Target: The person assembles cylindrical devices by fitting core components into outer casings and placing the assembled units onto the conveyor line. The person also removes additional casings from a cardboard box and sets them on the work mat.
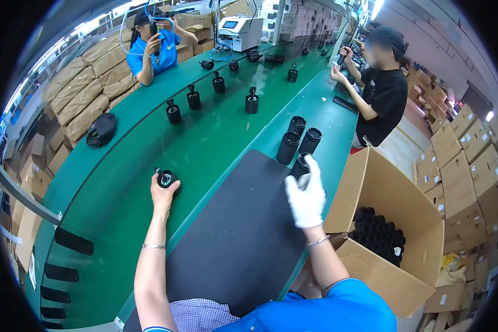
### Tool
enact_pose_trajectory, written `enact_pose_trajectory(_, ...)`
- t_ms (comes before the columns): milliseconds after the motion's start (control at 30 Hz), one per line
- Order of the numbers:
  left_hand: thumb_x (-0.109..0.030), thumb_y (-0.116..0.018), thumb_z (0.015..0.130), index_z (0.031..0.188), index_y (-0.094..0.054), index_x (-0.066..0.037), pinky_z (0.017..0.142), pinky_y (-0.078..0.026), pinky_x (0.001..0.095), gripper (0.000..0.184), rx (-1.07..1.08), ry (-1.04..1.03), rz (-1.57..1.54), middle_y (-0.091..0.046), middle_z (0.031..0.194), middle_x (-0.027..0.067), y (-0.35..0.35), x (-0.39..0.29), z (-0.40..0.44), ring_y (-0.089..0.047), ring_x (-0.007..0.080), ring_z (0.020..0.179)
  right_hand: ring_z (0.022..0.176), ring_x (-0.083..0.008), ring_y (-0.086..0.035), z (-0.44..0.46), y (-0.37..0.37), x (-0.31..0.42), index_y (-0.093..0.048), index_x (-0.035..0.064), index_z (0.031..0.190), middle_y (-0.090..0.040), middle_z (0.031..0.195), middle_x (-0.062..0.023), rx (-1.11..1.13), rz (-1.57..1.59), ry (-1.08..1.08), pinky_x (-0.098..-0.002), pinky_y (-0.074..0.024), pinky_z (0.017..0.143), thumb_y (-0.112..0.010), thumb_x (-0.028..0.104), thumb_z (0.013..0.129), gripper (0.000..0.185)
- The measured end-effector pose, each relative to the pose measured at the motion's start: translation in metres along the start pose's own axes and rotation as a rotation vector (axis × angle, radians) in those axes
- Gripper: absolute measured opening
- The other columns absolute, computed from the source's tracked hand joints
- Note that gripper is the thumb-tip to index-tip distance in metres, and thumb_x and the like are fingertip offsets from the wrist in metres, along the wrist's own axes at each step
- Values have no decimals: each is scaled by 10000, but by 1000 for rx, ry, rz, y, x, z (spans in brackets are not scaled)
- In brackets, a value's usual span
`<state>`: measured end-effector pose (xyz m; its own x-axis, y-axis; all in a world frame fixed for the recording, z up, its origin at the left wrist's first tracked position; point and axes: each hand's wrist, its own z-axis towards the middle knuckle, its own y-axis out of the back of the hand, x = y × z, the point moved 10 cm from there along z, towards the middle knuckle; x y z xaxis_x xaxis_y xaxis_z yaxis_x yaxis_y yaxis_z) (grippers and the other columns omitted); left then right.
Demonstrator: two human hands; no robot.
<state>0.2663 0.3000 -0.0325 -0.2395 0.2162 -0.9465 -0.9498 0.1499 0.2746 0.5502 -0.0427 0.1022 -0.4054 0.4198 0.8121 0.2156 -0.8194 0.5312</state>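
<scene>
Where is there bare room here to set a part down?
Free: the mat, between the belt and the right hand; also the belt between the left hand and the dark pieces at lower left. Crowded: the mat's far right corner, where four black cylinders cluster by the right hand.

The head camera looks forward and down from above, near the left hand (164, 191) and right hand (306, 198); it faces along the green belt (216, 133). Its wide view curves strongly.

No lettering can be read; the white labels (443, 299) on the stacked cartons (456, 174) are too small.
</scene>
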Motion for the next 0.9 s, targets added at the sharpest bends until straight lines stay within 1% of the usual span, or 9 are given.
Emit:
enact_pose_trajectory(67, -87, -791, 682, 1231, -484, -1, 818, -488, 272, 635, 21, 136, -146, -609, 1048, 149, 9, 5, -25, -611, 227, 878, 795, -246, -586, 27, 3, -19, -558, 100, 1210, -576, 1023, -112, -65, -362, 129, -316, -487, 708, -682, 227, 765, 479)
enact_pose_trajectory(133, -88, -739, 773, 1236, -474, -7, 798, -499, 285, 540, 72, 172, -451, -596, 1055, 153, 15, 5, -53, -609, 236, 876, 812, -251, -587, 38, -12, -47, -553, 93, 1218, -577, 1035, -117, -82, -345, 188, -319, -485, 725, -685, 234, 763, 494)
enact_pose_trajectory(167, -88, -739, 773, 1236, -474, -7, 798, -499, 285, 540, 65, 173, -443, -596, 1055, 153, 24, 1, -69, -609, 236, 876, 828, -256, -588, 41, -19, -53, -549, 85, 1225, -578, 1048, -121, -113, -334, 254, -322, -483, 742, -687, 241, 761, 509)
enact_pose_trajectory(233, -157, -678, 858, 1248, -458, -27, 833, -522, 373, 466, 151, 279, -878, -585, 1072, 186, 30, -10, -102, -616, 309, 924, 862, -265, -591, 43, -30, -52, -539, 70, 1240, -581, 1072, -129, -179, -305, 396, -327, -478, 777, -692, 255, 758, 539)
enact_pose_trajectory(400, -251, -629, 902, 1258, -438, -46, 878, -515, 488, 454, 152, 523, -1198, -568, 1103, 221, 65, -27, -185, -601, 386, 996, 936, -300, -581, -36, -55, 20, -493, 33, 1285, -560, 1139, -171, 99, 146, 545, -370, -457, 844, -714, 245, 740, 625)
enact_pose_trajectory(467, -305, -613, 910, 1269, -427, -65, 899, -496, 548, 471, 137, 534, -1200, -560, 1120, 240, 73, -14, -202, -580, 421, 1050, 943, -303, -580, -66, -80, 21, -480, 27, 1295, -555, 1144, -174, 259, 156, 513, -378, -455, 852, -725, 241, 730, 652)
enact_pose_trajectory(600, -324, -588, 915, 1300, -411, -42, 891, -497, 550, 509, 116, 512, -1259, -530, 1167, 251, 79, -15, -214, -566, 425, 1069, 962, -315, -577, -120, -129, 20, -441, 12, 1325, -540, 1158, -181, 604, 141, 440, -401, -448, 878, -759, 229, 701, 734)
enact_pose_trajectory(767, -174, -643, 858, 1355, -356, -67, 918, -488, 514, 584, 247, 457, -1426, -565, 1106, 227, 75, -29, -215, -580, 411, 1055, 1002, -316, -570, -173, -143, 16, -411, 31, 1352, -531, 1169, -174, 874, -84, 707, -399, -441, 909, -786, 220, 671, 800)
enact_pose_trajectory(900, -121, -722, 753, 1357, -387, -76, 953, -462, 467, 692, 293, 359, -1049, -576, 1114, 185, 81, -18, -213, -581, 357, 1063, 1029, -310, -564, -167, -129, 17, -445, 33, 1324, -534, 1163, -161, 872, 60, 558, -391, -449, 920, -793, 173, 655, 766)
